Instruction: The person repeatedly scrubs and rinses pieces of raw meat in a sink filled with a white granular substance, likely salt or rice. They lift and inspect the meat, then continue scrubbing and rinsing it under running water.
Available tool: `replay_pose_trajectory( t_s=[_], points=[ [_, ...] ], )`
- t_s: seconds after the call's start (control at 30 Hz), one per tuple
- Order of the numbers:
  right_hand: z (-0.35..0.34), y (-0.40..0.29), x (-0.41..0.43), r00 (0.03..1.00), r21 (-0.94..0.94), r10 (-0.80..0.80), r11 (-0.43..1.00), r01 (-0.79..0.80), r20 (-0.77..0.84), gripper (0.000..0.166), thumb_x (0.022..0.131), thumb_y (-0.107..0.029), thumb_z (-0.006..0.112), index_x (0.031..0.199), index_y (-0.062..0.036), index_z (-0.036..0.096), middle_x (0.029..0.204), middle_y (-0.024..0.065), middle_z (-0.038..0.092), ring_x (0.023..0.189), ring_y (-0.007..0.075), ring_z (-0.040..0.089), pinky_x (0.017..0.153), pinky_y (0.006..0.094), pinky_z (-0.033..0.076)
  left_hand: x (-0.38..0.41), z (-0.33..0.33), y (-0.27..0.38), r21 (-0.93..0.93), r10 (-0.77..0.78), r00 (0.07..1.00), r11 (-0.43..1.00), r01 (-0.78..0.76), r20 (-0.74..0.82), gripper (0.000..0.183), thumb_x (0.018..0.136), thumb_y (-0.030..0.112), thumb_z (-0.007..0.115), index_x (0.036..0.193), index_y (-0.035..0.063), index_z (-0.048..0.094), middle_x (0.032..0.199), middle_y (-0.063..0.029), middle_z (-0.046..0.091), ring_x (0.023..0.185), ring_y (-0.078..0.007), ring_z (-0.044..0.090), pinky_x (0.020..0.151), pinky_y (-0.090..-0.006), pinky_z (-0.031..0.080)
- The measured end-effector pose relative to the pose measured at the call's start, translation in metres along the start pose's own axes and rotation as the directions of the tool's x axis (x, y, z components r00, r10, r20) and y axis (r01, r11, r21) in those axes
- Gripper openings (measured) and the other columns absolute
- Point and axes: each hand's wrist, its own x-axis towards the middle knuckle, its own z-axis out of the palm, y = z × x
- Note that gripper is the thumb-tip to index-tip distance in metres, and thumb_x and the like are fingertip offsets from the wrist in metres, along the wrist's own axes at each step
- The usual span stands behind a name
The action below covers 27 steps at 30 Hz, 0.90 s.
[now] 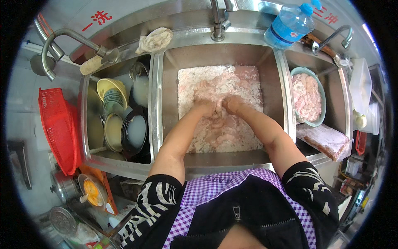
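Observation:
Both my hands are in the middle basin of a steel sink (220, 158), among pale pink, slippery-looking pieces of raw meat or offal (228, 137) in cloudy, foamy liquid. My left hand (203, 107) is partly sunk, its fingers curled around some of the pale pieces. Close to it on the right, my right hand (233, 104) is also partly sunk, with a pale strand (219, 104) hanging between the two. The fingertips of both are hidden, and whether the right one grips anything does not show.
The left basin has bowls (115, 90) and pans (134, 130). The right one holds a pale green basket (323, 105) of similar pieces and a frosty wrapped block (326, 140). A faucet (217, 26), a cloth (157, 39) and a blue-labelled bottle (287, 28) line the back rim. Red baskets (59, 127) stand left.

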Motion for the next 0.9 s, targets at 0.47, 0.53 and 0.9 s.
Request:
replay_pose_trajectory(
  t_s=[0.47,0.53,0.9],
  points=[
    [-0.146,-0.015,-0.084,0.991,0.182,0.125,0.977,-0.115,-0.046,0.031,0.071,-0.017,0.050,0.101,-0.0116,0.056,0.094,0.0156,0.059,0.090,0.0301,0.057,0.075,0.0391,0.044,-0.144,-0.099,0.051,0.344,0.289,0.836,0.930,-0.130,-0.466,0.032,0.072,0.010,0.052,0.101,0.0216,0.060,0.109,-0.0009,0.050,0.107,-0.0283,0.036,0.085,-0.0518,0.023],
    [-0.138,-0.026,-0.084,0.986,0.066,0.161,0.985,-0.159,-0.034,0.030,0.076,-0.021,0.045,0.099,-0.0065,0.058,0.098,0.0163,0.059,0.092,0.0296,0.057,0.077,0.0386,0.045,-0.141,-0.082,0.059,0.376,0.332,0.802,0.915,-0.147,-0.497,0.031,0.072,0.012,0.052,0.101,0.0169,0.061,0.113,-0.0046,0.049,0.111,-0.0294,0.034,0.086,-0.0533,0.023],
    [-0.106,-0.044,-0.080,0.977,-0.066,0.206,0.976,-0.210,-0.052,0.025,0.072,-0.017,0.051,0.091,-0.0060,0.064,0.096,0.0152,0.061,0.089,0.0269,0.059,0.075,0.0375,0.047,-0.133,-0.050,0.084,0.244,0.179,0.848,0.968,-0.061,-0.498,0.035,0.071,0.021,0.055,0.100,0.0022,0.059,0.126,-0.0148,0.038,0.120,-0.0310,0.026,0.090,-0.0624,0.016]
  ],
)
